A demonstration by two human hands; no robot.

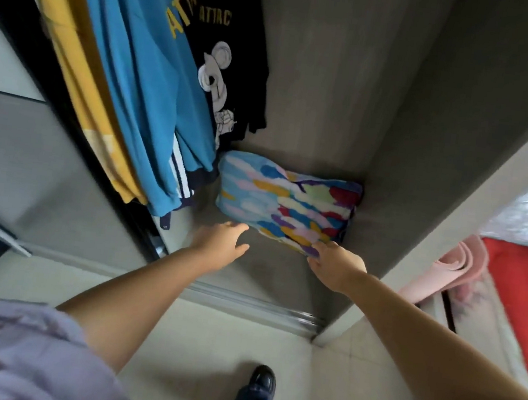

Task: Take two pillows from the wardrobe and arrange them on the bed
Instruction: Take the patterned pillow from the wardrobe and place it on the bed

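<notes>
A pillow with a blue cover and patches of many colours lies on the grey floor of the open wardrobe, pushed into its back right corner. A second pillow may lie under it; I cannot tell. My left hand hovers open just in front of the pillow's near left edge, fingers spread, not touching it. My right hand is at the pillow's near right corner, fingers touching the fabric; a firm grip is not visible.
Hanging clothes fill the wardrobe's left side: a yellow garment, a blue top and a black printed shirt. A sliding door track runs along the wardrobe's front. A rolled pink mat and red fabric lie to the right.
</notes>
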